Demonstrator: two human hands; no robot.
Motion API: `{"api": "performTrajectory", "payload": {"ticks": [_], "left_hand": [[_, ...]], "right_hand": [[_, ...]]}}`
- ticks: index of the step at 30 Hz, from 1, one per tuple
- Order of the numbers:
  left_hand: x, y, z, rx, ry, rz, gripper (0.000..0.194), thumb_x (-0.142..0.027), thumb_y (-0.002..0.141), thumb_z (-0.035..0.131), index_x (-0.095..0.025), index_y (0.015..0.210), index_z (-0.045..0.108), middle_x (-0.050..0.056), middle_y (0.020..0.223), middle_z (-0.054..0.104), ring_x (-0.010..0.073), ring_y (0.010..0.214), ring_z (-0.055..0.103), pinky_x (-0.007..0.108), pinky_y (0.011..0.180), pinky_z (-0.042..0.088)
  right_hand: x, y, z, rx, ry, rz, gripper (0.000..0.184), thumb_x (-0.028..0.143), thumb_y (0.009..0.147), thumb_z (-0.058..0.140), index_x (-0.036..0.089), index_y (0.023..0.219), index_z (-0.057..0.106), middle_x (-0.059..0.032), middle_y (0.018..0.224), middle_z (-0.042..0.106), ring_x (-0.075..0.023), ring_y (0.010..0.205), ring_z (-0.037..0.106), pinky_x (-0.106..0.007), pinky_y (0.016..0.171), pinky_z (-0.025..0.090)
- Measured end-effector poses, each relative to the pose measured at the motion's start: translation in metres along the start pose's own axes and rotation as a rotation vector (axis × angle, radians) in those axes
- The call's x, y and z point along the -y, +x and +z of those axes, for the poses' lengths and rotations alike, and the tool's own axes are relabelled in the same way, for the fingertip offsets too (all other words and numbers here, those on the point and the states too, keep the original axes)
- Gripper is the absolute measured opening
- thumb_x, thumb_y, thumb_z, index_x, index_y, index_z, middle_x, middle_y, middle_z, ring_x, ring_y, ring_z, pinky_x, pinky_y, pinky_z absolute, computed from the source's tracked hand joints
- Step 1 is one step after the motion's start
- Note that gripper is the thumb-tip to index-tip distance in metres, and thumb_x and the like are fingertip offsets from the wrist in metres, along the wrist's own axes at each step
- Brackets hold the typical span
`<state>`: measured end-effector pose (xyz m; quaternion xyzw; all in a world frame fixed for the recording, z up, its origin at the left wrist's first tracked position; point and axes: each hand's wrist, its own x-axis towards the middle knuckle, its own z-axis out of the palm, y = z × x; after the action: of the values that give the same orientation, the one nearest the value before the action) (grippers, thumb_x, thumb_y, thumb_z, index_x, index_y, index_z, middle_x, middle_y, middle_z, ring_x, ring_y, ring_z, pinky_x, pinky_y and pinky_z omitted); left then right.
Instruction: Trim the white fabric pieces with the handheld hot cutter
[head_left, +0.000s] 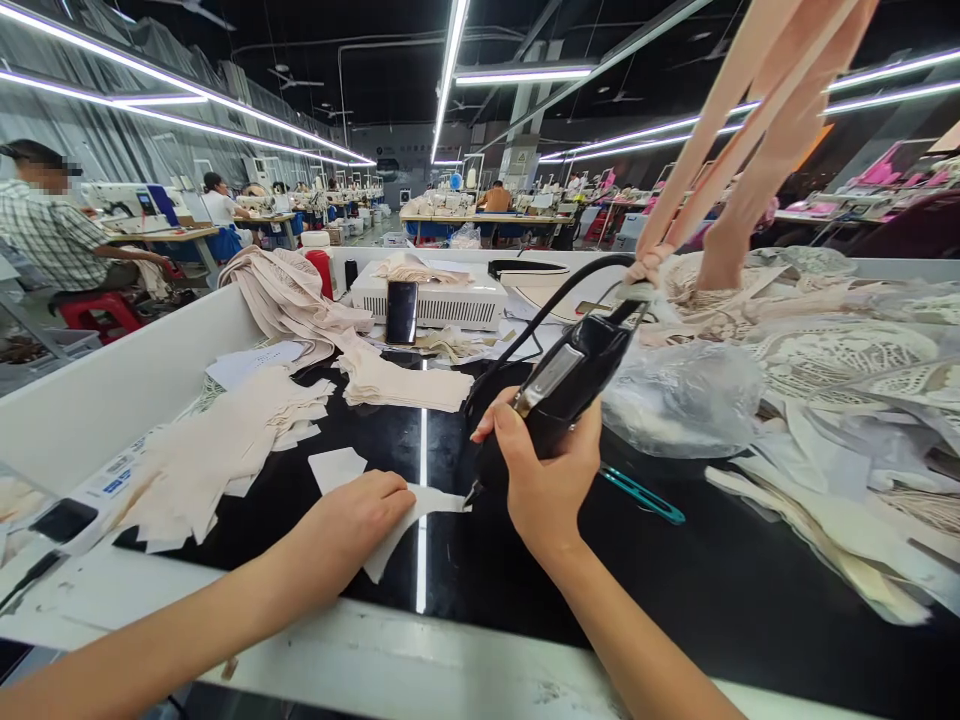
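Note:
My right hand (551, 480) is wrapped round a black corded hand tool (574, 370) with a silver lever along its side. The tool tilts down to the left, and its narrow metal tip meets the right end of a pale, curved fabric piece (435, 500). My left hand (367, 520) lies over the middle of that piece, pressing it to the black tabletop (480, 580). Its fingers rest flat, with the thumb hidden. A white angular piece (335, 468) sticks out beyond the left hand. Tied strips of peach cloth (720, 140) hold the tool's upper end from above.
Stacks of cut pale fabric (225, 450) lie left, another stack (405, 380) ahead. Teal thread snips (645, 495) lie right, near a clear plastic bag (679, 400) and lace pieces (847, 350). A phone (401, 312) leans against a vented white box (457, 305). People sit at sewing machines beyond.

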<state>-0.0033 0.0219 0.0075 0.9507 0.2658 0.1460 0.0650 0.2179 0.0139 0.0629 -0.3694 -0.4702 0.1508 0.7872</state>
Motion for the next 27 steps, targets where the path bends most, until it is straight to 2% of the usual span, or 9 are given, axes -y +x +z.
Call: {"api": "performTrajectory", "payload": {"ticks": [5,9,15,20,27], "left_hand": [[0.0,0.008,-0.011,0.031,0.009,-0.032,0.032,0.006,0.1,0.051,-0.021,0.112,0.063,0.002,0.106,0.068,0.0193,0.093,0.069,0.028,0.082,0.056],[-0.004,0.013,-0.01,0.035,0.059,-0.062,0.028,0.001,0.106,0.051,-0.02,0.113,0.067,0.003,0.104,0.069,0.0199,0.091,0.068,0.028,0.077,0.054],[-0.01,0.016,-0.007,0.114,0.135,-0.103,0.028,-0.001,0.107,0.052,-0.019,0.118,0.07,0.005,0.112,0.071,0.0225,0.098,0.07,0.03,0.081,0.058],[-0.015,0.016,-0.012,0.141,0.138,-0.095,0.035,0.001,0.103,0.052,-0.022,0.122,0.069,0.005,0.112,0.07,0.0217,0.098,0.07,0.028,0.078,0.059],[-0.017,0.012,-0.019,0.153,0.095,-0.08,0.025,-0.006,0.108,0.054,-0.023,0.12,0.068,0.006,0.115,0.068,0.0192,0.098,0.069,0.024,0.075,0.056]], "right_hand": [[0.008,-0.014,-0.001,-0.025,-0.045,-0.022,0.033,0.028,0.084,0.087,0.029,0.103,0.059,0.0071,0.079,0.072,-0.0142,0.055,0.066,-0.03,0.055,0.06],[0.013,-0.021,0.0,-0.033,-0.074,-0.009,0.035,0.03,0.084,0.087,0.029,0.107,0.061,0.0061,0.08,0.072,-0.0154,0.058,0.067,-0.031,0.056,0.061],[0.018,-0.024,0.003,-0.033,-0.025,-0.04,0.03,0.028,0.085,0.089,0.029,0.097,0.062,0.0048,0.075,0.072,-0.0148,0.051,0.065,-0.031,0.052,0.06],[0.02,-0.025,0.005,-0.037,0.019,-0.011,0.031,0.023,0.084,0.088,0.029,0.1,0.062,0.0064,0.077,0.073,-0.0145,0.053,0.066,-0.031,0.055,0.061],[0.023,-0.027,0.005,-0.034,0.024,0.025,0.031,0.025,0.084,0.088,0.027,0.098,0.06,0.0081,0.076,0.074,-0.0119,0.053,0.067,-0.027,0.055,0.06]]}}
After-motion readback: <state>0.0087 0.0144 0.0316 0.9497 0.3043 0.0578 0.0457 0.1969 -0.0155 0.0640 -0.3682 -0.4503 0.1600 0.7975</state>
